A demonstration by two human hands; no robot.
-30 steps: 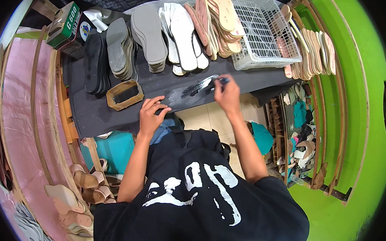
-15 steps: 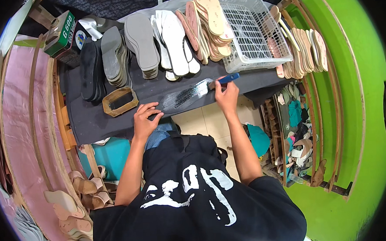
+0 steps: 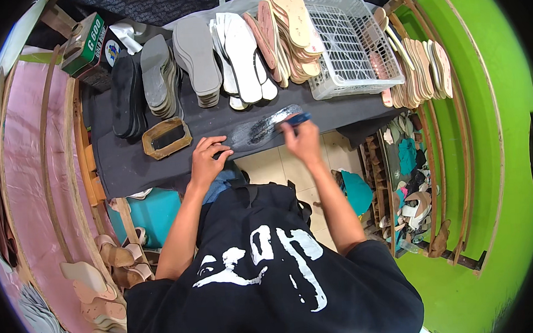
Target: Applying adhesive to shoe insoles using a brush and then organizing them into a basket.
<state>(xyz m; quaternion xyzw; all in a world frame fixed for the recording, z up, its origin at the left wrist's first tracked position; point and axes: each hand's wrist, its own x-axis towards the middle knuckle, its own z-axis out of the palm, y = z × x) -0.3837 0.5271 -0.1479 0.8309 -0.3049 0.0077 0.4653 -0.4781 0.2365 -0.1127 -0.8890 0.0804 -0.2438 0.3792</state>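
A dark shoe sole (image 3: 242,136) lies near the front edge of the cloth-covered table, its upper face streaked with a wet, shiny coat. At its left end, the thumb and fingers of my left hand (image 3: 207,161) pinch the rim and keep it against the cloth. My right hand (image 3: 303,143) grips a brush with a blue handle (image 3: 298,119), slightly blurred by motion. The bristles touch the sole's right half and are partly hidden by my fingers. To the left sits a brownish cut-open container (image 3: 150,149) with a dark inside.
Behind the sole stand stacks of black soles (image 3: 128,98), grey soles (image 3: 195,55), white soles (image 3: 241,59) and beige insoles (image 3: 292,20). A white plastic crate (image 3: 359,88) is at the back right. A green box-shaped tin (image 3: 85,46) stands at the back left; wooden racks flank both sides.
My right hand and the brush have moved left and slightly down along the sole. My left hand and the sole have shifted a little to the right.
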